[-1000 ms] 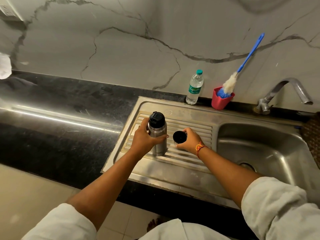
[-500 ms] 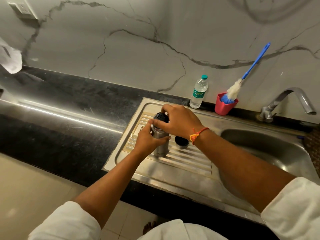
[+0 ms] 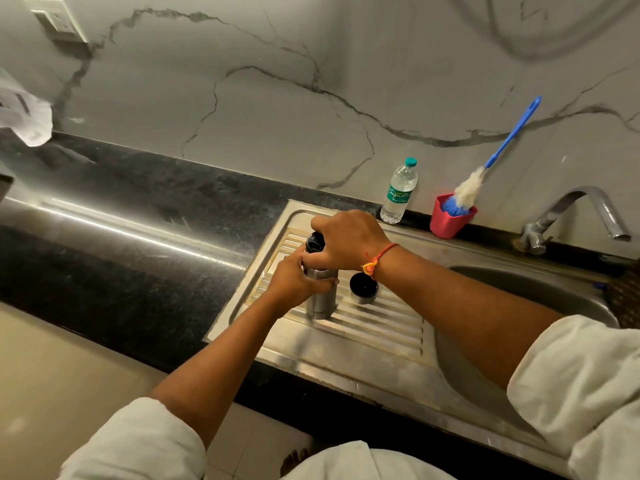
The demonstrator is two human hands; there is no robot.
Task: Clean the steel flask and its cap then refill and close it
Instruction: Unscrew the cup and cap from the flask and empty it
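Note:
The steel flask [image 3: 320, 301] stands upright on the ribbed drainboard [image 3: 374, 327] of the sink. My left hand [image 3: 294, 282] grips its body from the left. My right hand [image 3: 343, 242] curls over its top and grips the black stopper [image 3: 314, 241], most of which is hidden under my fingers. The flask's outer cap [image 3: 363, 289], steel with a dark inside, sits mouth up on the drainboard just right of the flask, apart from both hands.
A plastic water bottle [image 3: 399, 192] and a red cup [image 3: 450, 221] holding a blue-handled bottle brush [image 3: 498, 152] stand at the wall behind the drainboard. The tap [image 3: 585, 213] hangs over the sink basin [image 3: 540, 292] at the right. Black countertop [image 3: 121, 216] stretches left.
My right hand left the outer cap on the drainboard and moved up and left onto the flask's stopper. My left hand has kept its grip on the flask.

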